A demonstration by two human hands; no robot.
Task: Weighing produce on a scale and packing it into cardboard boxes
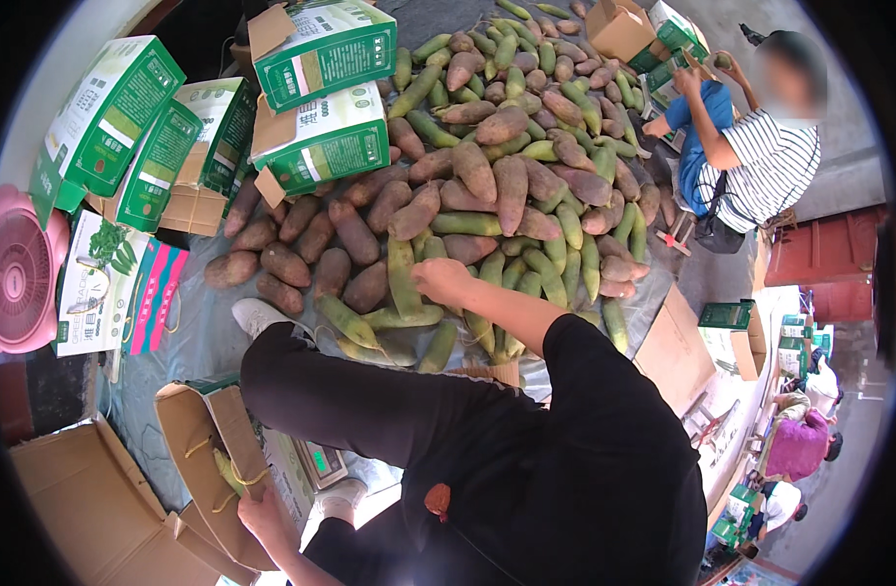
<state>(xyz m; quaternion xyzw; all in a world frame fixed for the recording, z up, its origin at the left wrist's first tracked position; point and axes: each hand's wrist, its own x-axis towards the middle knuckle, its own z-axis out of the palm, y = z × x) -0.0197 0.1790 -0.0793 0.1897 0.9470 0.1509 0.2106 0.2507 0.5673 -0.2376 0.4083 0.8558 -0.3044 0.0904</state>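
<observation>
A large heap of green radishes and brownish-red root vegetables spreads out in front of me. My right hand reaches to the near side of the heap, its fingers curled against a long green radish. Down at the lower left, my left hand grips the side of an open carton with yellow cord handles. Inside that carton a pale green radish partly shows. Beside the carton, a digital scale with a lit green display is partly hidden by my leg.
Green-and-white cartons stand stacked at the back left, near a pink plastic basket. A flattened cardboard piece lies to the right. Another person in a striped shirt sits at the far right of the heap; more people are farther off.
</observation>
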